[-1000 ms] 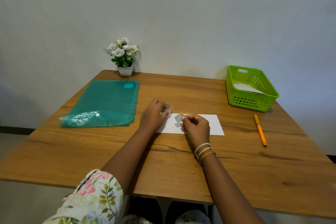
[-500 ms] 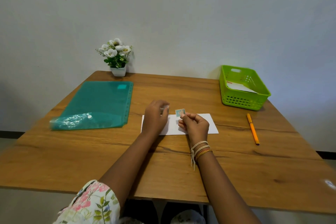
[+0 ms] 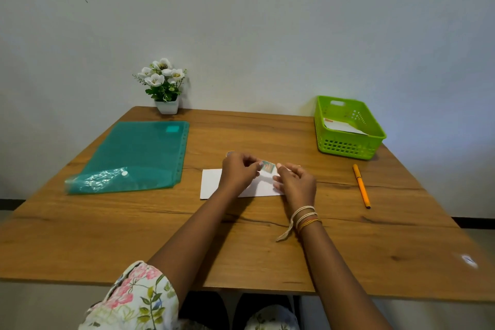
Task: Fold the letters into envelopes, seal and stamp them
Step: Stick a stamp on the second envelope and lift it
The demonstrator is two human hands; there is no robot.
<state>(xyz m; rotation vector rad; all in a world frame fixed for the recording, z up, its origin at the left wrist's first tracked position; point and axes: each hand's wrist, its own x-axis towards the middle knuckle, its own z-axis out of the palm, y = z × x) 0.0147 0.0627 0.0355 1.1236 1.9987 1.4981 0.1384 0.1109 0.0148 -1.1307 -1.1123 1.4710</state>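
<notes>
floral sleeve (image 3: 139,300) on left arm, cream and orange thread bracelets (image 3: 305,218) on right wrist

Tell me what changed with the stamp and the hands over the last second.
The stamp, pinched a second ago by the right hand alone, is now held between both hands: the left hand came across and took its left edge. The envelope, pen and basket stayed put.

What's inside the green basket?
The green basket holds white paper, perhaps envelopes, with a small reddish mark at one corner. The basket's near wall hides the lower part, so how many pieces lie there cannot be told.
</notes>
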